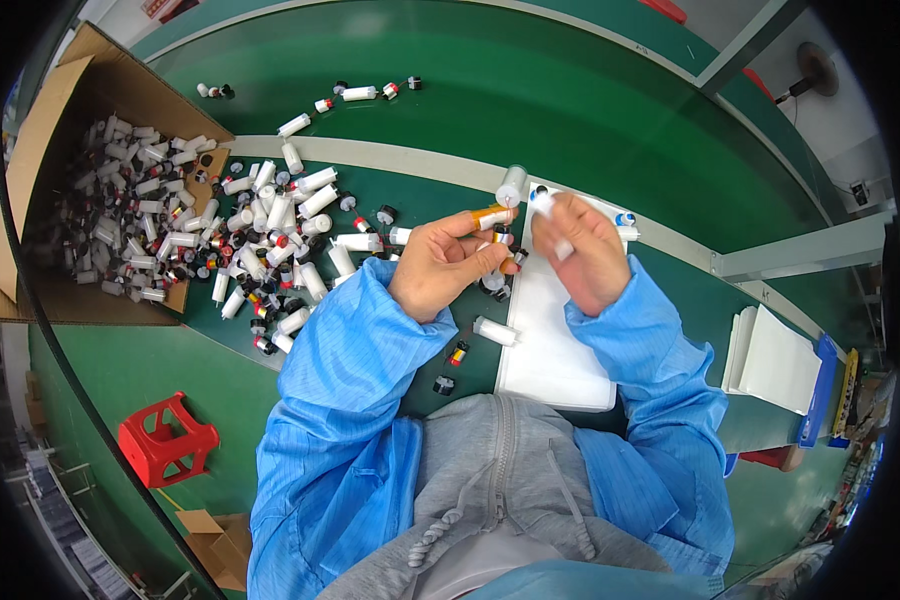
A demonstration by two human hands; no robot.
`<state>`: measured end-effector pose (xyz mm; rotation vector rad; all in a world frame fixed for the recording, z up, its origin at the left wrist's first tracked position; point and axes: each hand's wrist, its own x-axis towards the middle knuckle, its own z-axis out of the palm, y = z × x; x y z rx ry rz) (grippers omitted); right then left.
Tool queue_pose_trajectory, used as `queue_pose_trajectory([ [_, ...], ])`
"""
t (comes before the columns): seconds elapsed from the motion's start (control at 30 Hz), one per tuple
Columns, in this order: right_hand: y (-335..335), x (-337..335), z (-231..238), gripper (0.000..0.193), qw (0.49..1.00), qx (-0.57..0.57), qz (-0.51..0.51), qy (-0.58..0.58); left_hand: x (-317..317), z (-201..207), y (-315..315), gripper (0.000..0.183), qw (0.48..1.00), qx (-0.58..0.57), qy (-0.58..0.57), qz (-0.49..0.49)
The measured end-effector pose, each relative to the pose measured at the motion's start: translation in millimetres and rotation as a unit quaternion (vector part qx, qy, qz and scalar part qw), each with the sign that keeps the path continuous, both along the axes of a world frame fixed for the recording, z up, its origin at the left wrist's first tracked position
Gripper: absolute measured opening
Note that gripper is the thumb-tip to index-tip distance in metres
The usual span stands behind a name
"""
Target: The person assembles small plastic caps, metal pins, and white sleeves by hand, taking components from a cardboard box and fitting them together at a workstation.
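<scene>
My left hand (440, 262) grips a small orange-and-white cylinder (491, 215) between thumb and fingers, with a white tube (511, 185) standing just above it. My right hand (575, 250) is closed around a thin white piece (562, 249), fingers curled, a small dark-capped part (539, 194) at its fingertips. Both hands meet above the edge of a white sheet (550, 350) on the green table (530, 100). A white tube (495, 331) lies just below my left hand.
A heap of white tubes and black and red caps (280, 230) spreads left of my hands. An open cardboard box (60, 130) full of the same parts sits at far left. Stacked white sheets (780, 365) lie right. A red stool (165, 440) stands on the floor.
</scene>
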<state>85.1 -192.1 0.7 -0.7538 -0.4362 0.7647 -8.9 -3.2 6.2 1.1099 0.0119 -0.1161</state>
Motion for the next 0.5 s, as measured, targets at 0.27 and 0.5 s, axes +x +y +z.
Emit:
queue_pose_trajectory([
  [0.27, 16, -16, 31, 0.089, 0.97, -0.091, -0.194, -0.113, -3, -4, -8, 0.031, 0.993, 0.114, -0.018, -0.034],
  [0.5, 20, -20, 18, 0.091, 0.928, -0.11, -0.24, -0.263, 1, -11, -5, 0.029, 0.996, 0.066, -0.017, -0.053],
])
